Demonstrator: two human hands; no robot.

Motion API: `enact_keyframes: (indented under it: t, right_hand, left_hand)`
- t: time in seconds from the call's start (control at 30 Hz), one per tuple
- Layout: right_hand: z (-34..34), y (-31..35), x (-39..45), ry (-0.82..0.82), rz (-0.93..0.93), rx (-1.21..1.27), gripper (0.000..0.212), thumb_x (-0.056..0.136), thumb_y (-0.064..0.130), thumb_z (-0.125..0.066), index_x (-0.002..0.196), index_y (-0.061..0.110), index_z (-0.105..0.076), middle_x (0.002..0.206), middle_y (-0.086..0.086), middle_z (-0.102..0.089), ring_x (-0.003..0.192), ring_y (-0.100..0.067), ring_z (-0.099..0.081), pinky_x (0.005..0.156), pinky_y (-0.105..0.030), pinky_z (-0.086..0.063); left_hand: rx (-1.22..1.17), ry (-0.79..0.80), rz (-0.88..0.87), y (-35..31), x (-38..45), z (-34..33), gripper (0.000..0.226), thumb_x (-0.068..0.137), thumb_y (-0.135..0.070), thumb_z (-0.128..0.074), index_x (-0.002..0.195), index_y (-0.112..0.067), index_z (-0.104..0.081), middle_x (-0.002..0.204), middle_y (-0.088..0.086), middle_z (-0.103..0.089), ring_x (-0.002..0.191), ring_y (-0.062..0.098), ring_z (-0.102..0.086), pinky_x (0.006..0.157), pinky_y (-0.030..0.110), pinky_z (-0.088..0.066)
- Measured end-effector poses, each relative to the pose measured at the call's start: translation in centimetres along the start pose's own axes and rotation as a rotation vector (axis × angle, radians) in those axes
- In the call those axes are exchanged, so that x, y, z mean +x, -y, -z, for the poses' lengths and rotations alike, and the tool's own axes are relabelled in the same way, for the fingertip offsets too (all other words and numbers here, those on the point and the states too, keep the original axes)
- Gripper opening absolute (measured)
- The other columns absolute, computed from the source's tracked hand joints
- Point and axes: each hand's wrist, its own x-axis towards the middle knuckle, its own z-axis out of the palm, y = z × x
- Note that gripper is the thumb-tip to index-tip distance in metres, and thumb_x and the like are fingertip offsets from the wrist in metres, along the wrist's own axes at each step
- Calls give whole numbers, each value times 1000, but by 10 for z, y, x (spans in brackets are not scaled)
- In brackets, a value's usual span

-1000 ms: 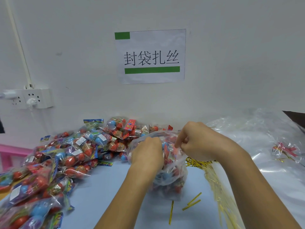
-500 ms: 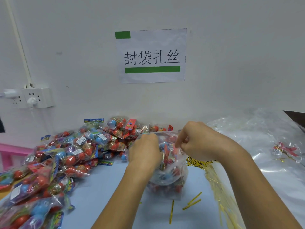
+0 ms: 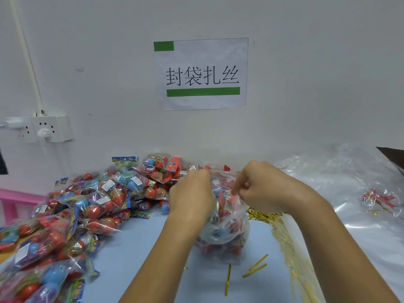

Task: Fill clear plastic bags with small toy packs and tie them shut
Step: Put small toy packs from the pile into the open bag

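Note:
A clear plastic bag (image 3: 223,239) holding several red and blue toy packs stands on the blue table in the middle. My left hand (image 3: 192,195) grips the bag's left upper edge. My right hand (image 3: 264,186) pinches the bag's right upper edge, fingers curled on the film. The bag's mouth is held up between both hands. A heap of small toy packs (image 3: 87,211) covers the table's left side.
Gold twist ties (image 3: 262,214) lie in a pile right of the bag, with a few loose ones (image 3: 255,268) in front. Empty clear bags (image 3: 341,186) spread at the right. A power strip (image 3: 43,127) and a paper sign (image 3: 202,74) hang on the wall.
Both hands have lifted the bag's top slightly and shifted a little left; the bag hangs more stretched below them.

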Motion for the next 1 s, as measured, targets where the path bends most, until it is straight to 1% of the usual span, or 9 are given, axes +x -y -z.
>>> enact_keyframes:
  t: [0.07,0.17,0.4,0.5,0.6,0.67,0.8,0.87,1.0]
  right_hand:
    - [0,0,1,-61,7,36,32,82,5,-51,85,18,-80,58,7,-56,48,-9,-49,42,-14,-36]
    - [1,-2,3,-187,29,75,35,82,4,-49,85,21,-79,47,15,-49,44,-3,-46,40,-10,-29]
    - [0,-7,3,-244,27,111,33,83,4,-51,77,22,-79,51,12,-48,49,-6,-47,45,-18,-33]
    - [-1,-7,4,-267,32,138,33,83,4,-52,75,22,-78,45,13,-49,47,-5,-49,43,-13,-32]
    - [-2,-7,5,-291,49,182,35,82,3,-49,77,22,-78,41,24,-50,46,-1,-51,42,-11,-35]
    - [-3,-8,6,-295,57,196,34,83,3,-50,78,23,-77,41,21,-52,45,-2,-50,42,-11,-36]
    - [-5,-11,8,-285,50,185,35,82,3,-50,76,25,-76,40,18,-52,44,-3,-49,42,-11,-34]
    - [-6,-13,9,-255,23,168,35,82,4,-50,74,27,-74,40,21,-50,44,-1,-50,44,-12,-33]
    - [-5,-17,5,-130,-61,120,33,84,4,-51,76,25,-75,60,13,-64,53,-2,-56,50,-17,-43]
  left_hand:
    - [-174,-41,-48,0,6,10,18,91,-20,-61,74,-15,-63,72,-1,-63,65,18,-63,62,34,-55]
    - [-483,-133,-84,0,11,27,16,87,-16,-64,73,-17,-72,61,-7,-67,55,3,-61,52,11,-45]
    - [-1025,162,-117,5,6,42,6,88,-3,-70,86,-8,-73,79,8,-77,81,24,-75,67,23,-58]
    - [-1210,18,-133,5,6,50,8,86,5,-70,90,-2,-72,78,11,-76,75,20,-74,67,23,-59]
    - [-869,-349,-90,11,11,50,15,85,-5,-73,93,-18,-71,88,3,-70,85,13,-65,75,27,-56]
    - [-490,-416,-28,15,12,49,26,83,-24,-76,106,-26,-63,100,-1,-58,102,18,-51,82,27,-43]
    - [-372,111,156,35,12,53,62,69,-59,-80,116,-28,-53,104,-4,-57,99,19,-58,74,31,-48]
    - [-321,287,180,44,12,52,48,74,-52,-79,99,-16,-60,86,-3,-63,73,16,-60,59,25,-45]
    - [-382,283,275,49,9,46,18,89,-16,-59,76,-5,-65,62,-1,-70,44,12,-56,37,13,-32]
